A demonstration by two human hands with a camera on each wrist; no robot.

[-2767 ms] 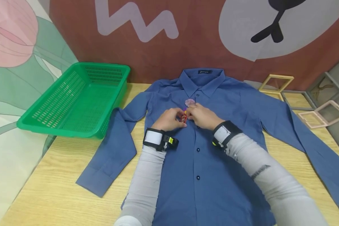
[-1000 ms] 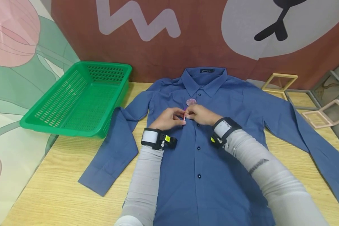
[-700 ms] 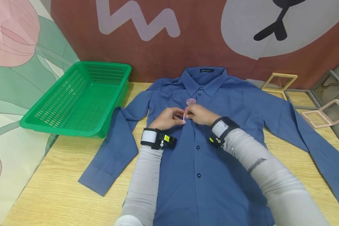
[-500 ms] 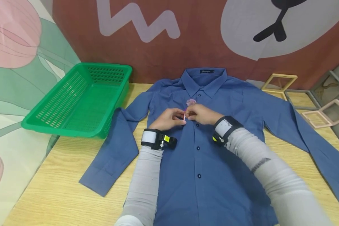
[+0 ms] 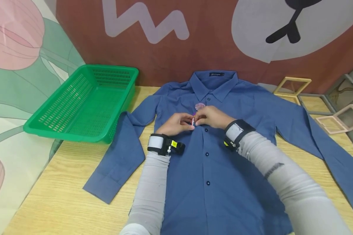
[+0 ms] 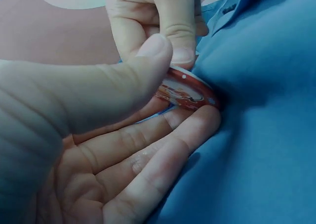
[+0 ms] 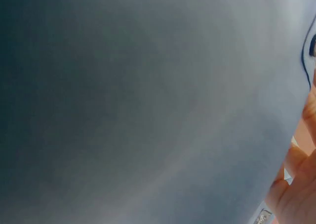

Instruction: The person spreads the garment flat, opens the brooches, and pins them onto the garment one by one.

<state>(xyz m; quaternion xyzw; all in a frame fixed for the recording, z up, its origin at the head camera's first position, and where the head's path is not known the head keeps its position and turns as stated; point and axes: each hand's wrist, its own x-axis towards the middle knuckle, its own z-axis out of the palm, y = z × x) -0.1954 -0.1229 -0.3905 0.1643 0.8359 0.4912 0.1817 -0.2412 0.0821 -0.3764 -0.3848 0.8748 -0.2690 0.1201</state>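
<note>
A blue button-up shirt [image 5: 188, 169] lies spread face-up on the wooden table. My left hand [image 5: 176, 124] pinches a red printed badge [image 6: 190, 91] between thumb and fingers, tilted edge-on against the shirt front. From the other side my right hand [image 5: 211, 118] has its thumb and curled fingers at the same badge's edge; its fingertips are partly hidden. Just above the hands, a round pinkish badge [image 5: 200, 106] sits on the shirt below the collar. In the right wrist view shirt cloth [image 7: 148, 105] fills most of the picture.
A green plastic basket [image 5: 67, 138] stands at the left, partly beside the shirt's folded sleeve [image 5: 114, 163]. Several small hinged frames, among them a yellow frame [image 5: 305, 81] and a pink frame [image 5: 339, 112], stand at the back right. A brown patterned wall hanging [image 5: 206, 49] closes the back.
The red badge has turned from showing its printed face to edge-on between my fingers. Both hands stay at the same spot on the shirt, with small shifts of the right fingers and wrist.
</note>
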